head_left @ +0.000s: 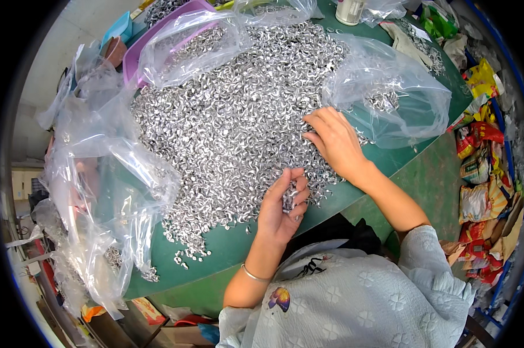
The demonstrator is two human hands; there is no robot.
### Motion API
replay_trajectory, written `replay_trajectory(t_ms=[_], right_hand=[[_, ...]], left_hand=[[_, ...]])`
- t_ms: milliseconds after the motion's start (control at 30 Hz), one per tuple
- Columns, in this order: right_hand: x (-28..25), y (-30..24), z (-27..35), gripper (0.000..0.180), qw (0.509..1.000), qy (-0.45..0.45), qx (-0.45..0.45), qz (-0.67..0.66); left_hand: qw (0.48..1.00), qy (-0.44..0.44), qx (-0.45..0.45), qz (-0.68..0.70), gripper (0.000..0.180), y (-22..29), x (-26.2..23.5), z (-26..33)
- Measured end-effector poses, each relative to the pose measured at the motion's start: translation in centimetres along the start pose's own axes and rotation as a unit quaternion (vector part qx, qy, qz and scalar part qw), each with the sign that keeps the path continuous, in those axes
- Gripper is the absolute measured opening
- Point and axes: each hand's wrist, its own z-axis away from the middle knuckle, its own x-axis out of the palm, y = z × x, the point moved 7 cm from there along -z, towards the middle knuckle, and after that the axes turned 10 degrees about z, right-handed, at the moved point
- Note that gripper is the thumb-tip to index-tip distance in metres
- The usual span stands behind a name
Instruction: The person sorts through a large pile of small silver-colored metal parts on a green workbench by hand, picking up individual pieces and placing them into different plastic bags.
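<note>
A broad heap of small curved silver metal pieces (233, 116) is spread over the green tabletop. My left hand (280, 206) is turned palm up at the heap's near edge, its fingers curled round several of the small metal pieces. Farther right, my right hand (337, 142) reaches over the heap's right side, palm down. Its thumb and bent fingers are apart, close to the loose pieces, and nothing shows between them.
Clear plastic bags (389, 95) lie at the heap's right; another bag (111, 191) hangs over the left table edge. A purple tray (135, 58) and a white can (350, 10) stand at the back. Colourful packages (479, 185) line the right side.
</note>
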Motion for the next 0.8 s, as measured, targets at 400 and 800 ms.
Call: replay_trajectory(t_ms=[400, 800], right_hand=[[-0.2, -0.4, 0.0, 0.009, 0.999, 0.012, 0.026, -0.038], [-1.8, 1.6, 3.3, 0.02, 0.859, 0.076, 0.282, -0.421]], left_hand=[[0.972, 0.018, -0.079, 0.22, 0.03, 0.6, 0.3, -1.4], [0.991, 0.032, -0.024, 0.127, 0.024, 0.5, 3.8, -3.5]])
